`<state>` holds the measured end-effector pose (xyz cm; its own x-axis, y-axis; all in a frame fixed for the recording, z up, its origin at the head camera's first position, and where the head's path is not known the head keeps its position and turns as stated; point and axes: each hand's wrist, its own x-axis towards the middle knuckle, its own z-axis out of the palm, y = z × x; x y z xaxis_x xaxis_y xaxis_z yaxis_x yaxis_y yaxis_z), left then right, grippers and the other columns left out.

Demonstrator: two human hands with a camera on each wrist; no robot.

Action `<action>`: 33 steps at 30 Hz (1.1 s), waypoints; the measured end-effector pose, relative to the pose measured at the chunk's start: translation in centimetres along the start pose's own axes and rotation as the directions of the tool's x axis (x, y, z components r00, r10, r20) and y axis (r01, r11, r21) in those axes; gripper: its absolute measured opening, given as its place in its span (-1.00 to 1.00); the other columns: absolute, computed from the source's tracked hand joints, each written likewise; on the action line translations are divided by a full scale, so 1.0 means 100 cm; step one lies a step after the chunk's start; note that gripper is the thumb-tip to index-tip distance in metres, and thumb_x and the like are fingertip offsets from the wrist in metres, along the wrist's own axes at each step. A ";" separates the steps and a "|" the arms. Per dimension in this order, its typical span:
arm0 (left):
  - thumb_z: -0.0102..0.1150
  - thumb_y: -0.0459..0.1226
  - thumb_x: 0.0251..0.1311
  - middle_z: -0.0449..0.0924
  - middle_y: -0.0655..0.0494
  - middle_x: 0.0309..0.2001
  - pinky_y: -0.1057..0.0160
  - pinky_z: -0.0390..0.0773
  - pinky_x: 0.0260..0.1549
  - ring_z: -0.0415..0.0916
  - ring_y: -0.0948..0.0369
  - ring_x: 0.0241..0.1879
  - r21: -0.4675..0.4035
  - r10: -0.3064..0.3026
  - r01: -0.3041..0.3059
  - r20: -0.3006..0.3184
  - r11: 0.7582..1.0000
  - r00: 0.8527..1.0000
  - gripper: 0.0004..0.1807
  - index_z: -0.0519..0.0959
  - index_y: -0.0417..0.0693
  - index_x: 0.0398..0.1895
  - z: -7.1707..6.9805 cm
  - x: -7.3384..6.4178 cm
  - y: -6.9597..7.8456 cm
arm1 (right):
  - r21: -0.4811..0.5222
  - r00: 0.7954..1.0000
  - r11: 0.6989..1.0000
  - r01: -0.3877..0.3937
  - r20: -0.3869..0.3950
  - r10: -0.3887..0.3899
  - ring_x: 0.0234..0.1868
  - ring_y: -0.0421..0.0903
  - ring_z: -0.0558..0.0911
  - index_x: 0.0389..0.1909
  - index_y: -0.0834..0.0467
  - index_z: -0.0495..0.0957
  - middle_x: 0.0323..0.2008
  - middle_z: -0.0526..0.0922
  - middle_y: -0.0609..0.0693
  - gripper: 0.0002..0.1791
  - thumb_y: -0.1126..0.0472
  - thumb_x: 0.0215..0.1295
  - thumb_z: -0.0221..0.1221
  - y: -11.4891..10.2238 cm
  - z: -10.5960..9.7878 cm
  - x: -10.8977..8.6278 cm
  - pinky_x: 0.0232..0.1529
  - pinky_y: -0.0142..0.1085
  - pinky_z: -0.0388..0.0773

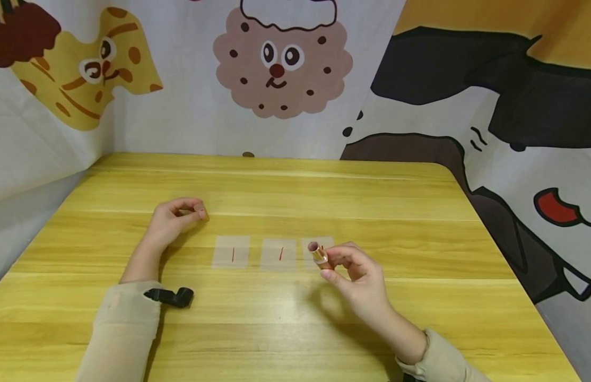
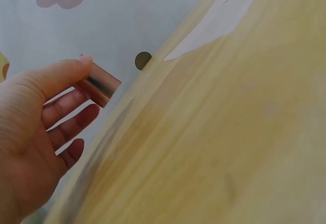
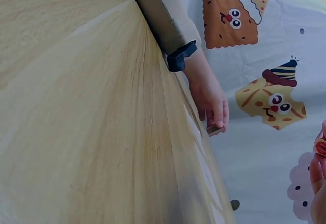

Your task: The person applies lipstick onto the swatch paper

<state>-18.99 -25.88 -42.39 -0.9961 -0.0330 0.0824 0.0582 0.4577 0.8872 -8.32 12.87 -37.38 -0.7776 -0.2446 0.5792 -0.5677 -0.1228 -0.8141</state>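
Observation:
In the head view my right hand (image 1: 364, 278) pinches a shiny rose-gold lipstick tube (image 1: 319, 255), its mouth tilted up and left. At the right wrist view's edge, the lipstick's reddish round end (image 3: 321, 146) shows. My left hand (image 1: 168, 223) holds the lipstick cap (image 2: 100, 85), a copper-coloured sleeve, between thumb and fingers near the tabletop. Three pale squares lie in a row between the hands. The left square (image 1: 223, 254) and middle square (image 1: 271, 257) each bear a short red line. Lipstick and fingers partly cover the right square (image 1: 326, 242); its marking is hard to tell.
A wood-grain table (image 1: 252, 339) spans the work area, its far edge meeting a curtain (image 1: 181, 127) printed with cartoon food. On the left sleeve (image 1: 128, 313) sits a black wrist camera (image 1: 176, 297).

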 end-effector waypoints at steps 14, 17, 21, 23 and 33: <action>0.24 -0.19 0.06 0.59 -0.03 -0.23 0.36 0.33 -0.26 0.39 0.16 -0.16 -0.066 0.061 -0.062 -0.017 0.996 0.998 -0.61 0.53 -0.24 -0.08 0.007 -0.014 0.056 | -0.003 1.000 1.000 -0.016 -0.004 0.016 -0.32 -0.05 0.53 -0.17 0.40 0.47 -0.29 0.54 0.17 -0.61 0.64 -0.11 0.19 0.000 0.001 -0.001 -0.21 -0.28 0.50; 0.23 -0.20 0.08 0.59 0.00 -0.24 0.35 0.34 -0.27 0.39 0.18 -0.16 -0.067 0.088 -0.089 -0.024 0.994 0.996 -0.62 0.54 -0.25 -0.08 0.009 -0.017 0.068 | -0.010 1.000 1.000 -0.024 -0.004 0.024 -0.32 -0.05 0.53 -0.17 0.39 0.48 -0.29 0.54 0.17 -0.61 0.64 -0.11 0.20 0.000 0.001 -0.001 -0.20 -0.28 0.51; 0.22 -0.20 0.08 0.58 0.04 -0.23 0.31 0.33 -0.24 0.39 0.23 -0.17 -0.091 0.132 -0.135 -0.038 0.987 0.990 -0.61 0.54 -0.27 -0.08 0.011 -0.019 0.079 | -0.017 1.000 0.999 -0.031 -0.001 0.031 -0.31 -0.05 0.53 -0.18 0.39 0.48 -0.29 0.54 0.16 -0.62 0.62 -0.11 0.20 0.000 0.001 -0.001 -0.20 -0.27 0.51; 0.22 -0.20 0.08 0.58 0.07 -0.22 0.29 0.33 -0.23 0.39 0.23 -0.18 -0.115 0.149 -0.152 -0.038 0.982 0.988 -0.60 0.53 -0.28 -0.07 0.012 -0.020 0.083 | -0.018 1.000 0.999 -0.030 0.001 0.031 -0.31 -0.05 0.53 -0.18 0.39 0.48 -0.29 0.54 0.17 -0.62 0.62 -0.11 0.20 0.000 0.001 -0.001 -0.20 -0.27 0.51; 0.23 -0.32 0.06 0.56 0.19 -0.27 0.40 0.34 -0.50 0.36 0.11 -0.33 -0.242 0.238 -0.241 -0.039 0.940 0.970 -0.66 0.53 -0.34 -0.10 0.018 -0.030 0.111 | -0.010 1.000 1.000 -0.026 0.005 0.026 -0.32 -0.05 0.54 -0.17 0.39 0.47 -0.28 0.54 0.17 -0.61 0.62 -0.11 0.20 0.002 0.001 -0.002 -0.20 -0.27 0.51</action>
<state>-15.45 -19.04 -33.59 -0.9501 0.0424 0.3091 0.3105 0.2234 0.9239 -8.27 12.79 -37.67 -0.7910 -0.2523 0.5574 -0.5497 -0.1071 -0.8285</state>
